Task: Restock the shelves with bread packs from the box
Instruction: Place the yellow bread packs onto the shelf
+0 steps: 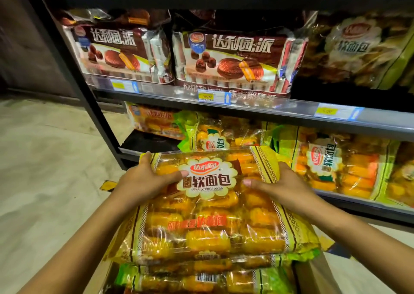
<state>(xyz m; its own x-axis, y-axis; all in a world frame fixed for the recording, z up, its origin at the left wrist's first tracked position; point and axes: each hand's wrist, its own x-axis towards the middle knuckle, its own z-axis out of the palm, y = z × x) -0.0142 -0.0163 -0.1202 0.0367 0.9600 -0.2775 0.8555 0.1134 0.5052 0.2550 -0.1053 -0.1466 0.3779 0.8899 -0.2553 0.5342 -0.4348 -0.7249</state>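
From the head camera, both hands hold one bread pack (210,206) by its far end, above the open box (313,278) at the bottom edge of the view. The left hand (143,179) grips the pack's left side, thumb flat on top and fingers curled round the edge. The right hand (284,186) clamps the right side the same way, thumb pressed on the clear wrap. The pack lies tilted, its far end raised toward the lower shelf (358,206) and its near end resting on more bread packs (201,280) stacked in the box. On the lower shelf, similar bread packs (324,166) stand along the front edge. The shelf above (280,108) carries two chocolate pie packs (235,58) side by side, a price tag (212,97) on its front rail.
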